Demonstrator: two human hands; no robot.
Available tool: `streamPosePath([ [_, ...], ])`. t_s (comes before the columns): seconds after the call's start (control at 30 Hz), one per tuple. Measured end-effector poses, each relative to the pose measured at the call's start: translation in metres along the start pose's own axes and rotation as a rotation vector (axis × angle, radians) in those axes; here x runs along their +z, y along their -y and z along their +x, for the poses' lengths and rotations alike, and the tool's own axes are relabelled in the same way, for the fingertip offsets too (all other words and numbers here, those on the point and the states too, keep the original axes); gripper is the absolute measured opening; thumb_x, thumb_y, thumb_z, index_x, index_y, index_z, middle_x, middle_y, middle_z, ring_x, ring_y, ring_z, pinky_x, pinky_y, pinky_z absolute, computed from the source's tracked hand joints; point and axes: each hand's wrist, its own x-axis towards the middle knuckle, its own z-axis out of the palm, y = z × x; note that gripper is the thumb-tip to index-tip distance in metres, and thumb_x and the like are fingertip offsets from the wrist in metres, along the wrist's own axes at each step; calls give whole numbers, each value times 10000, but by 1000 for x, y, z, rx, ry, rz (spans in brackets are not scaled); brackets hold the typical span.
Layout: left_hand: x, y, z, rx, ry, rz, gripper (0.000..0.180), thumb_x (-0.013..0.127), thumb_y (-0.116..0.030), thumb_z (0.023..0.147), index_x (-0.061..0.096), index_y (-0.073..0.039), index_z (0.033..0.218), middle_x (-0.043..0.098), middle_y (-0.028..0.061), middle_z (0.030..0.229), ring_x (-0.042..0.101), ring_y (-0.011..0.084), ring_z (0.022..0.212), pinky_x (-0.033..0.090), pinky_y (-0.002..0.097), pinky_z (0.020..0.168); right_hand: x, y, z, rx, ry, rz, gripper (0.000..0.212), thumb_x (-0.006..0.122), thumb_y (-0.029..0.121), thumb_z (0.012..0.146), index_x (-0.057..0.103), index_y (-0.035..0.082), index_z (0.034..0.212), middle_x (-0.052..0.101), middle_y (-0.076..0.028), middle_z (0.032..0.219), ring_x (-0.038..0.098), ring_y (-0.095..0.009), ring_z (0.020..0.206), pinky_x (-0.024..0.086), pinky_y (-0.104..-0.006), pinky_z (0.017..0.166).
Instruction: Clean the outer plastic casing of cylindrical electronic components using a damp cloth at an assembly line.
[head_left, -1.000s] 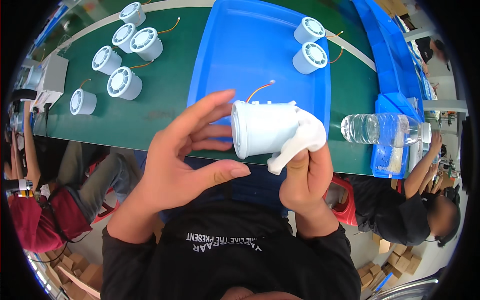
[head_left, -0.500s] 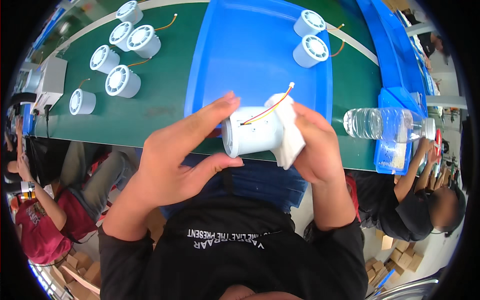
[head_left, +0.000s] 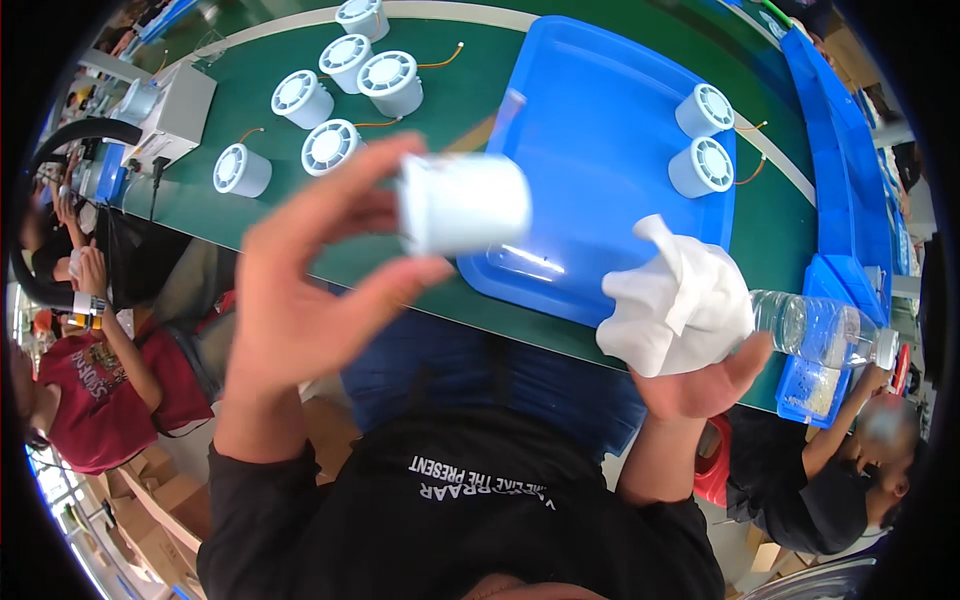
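My left hand (head_left: 300, 280) is raised over the near table edge. Its thumb and fingers pinch one end of a white cylindrical housing (head_left: 470, 205), which lies sideways in the air and is blurred by motion. No wire shows on this housing now. In my right hand (head_left: 705, 390) is a crumpled white cloth (head_left: 685, 300), spread over the fingers and hiding most of them. The cloth sits above the near right part of a blue tray (head_left: 590, 110), apart from the housing. Two similar housings (head_left: 702, 167) with slotted round tops and thin wires stand at the tray's right side.
Several more white housings (head_left: 390, 85) stand on the green table (head_left: 460, 100) at the left. A grey box (head_left: 180, 115) is beyond them. To the right lie a clear bottle (head_left: 820, 330) and blue bins (head_left: 840, 180). Other people sit on both sides.
The housing has moved left and up in my left hand, away from the cloth, and its wire has turned out of sight. My right hand has moved right and down with the cloth, now palm up.
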Motion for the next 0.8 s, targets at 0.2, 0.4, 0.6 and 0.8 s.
streamPosePath([
  [0.2, -120, 25, 35, -253, -364, 705, 506, 721, -251, 896, 585, -41, 1336, 720, 132, 1001, 668, 138, 910, 508, 266, 805, 21, -10, -12, 76, -471, 144, 574, 465, 325, 1008, 321, 14, 1468, 355, -192, 1524, 427, -378, 1340, 337, -498, 1088],
  [0.4, -212, 141, 89, -364, -87, 974, 595, 692, -389, 883, 587, 48, 1273, 698, 212, 1061, 674, 265, 948, 504, 355, 851, 29, -5, -6, 246, -567, -208, 450, 572, 209, 982, 486, -8, 1366, 587, -111, 1316, 531, -249, 1251, 366, -394, 1083],
  [0.6, -221, 155, 100, -473, 48, 945, 656, 681, -429, 892, 544, 37, 1332, 691, 226, 1077, 663, 272, 977, 496, 368, 876, 34, 9, -17, 295, -649, -325, 425, 655, 101, 941, 530, -4, 1334, 634, -62, 1218, 596, -158, 1125, 469, -316, 958],
  [0.8, -32, 7, 96, -90, 88, 462, 423, 663, -238, 921, 602, -55, 1298, 668, 78, 1146, 610, 177, 1018, 481, 313, 880, 48, 17, -25, 312, -585, -536, 389, 633, 92, 956, 540, -14, 1318, 645, -61, 1178, 589, -148, 1118, 461, -322, 966],
])
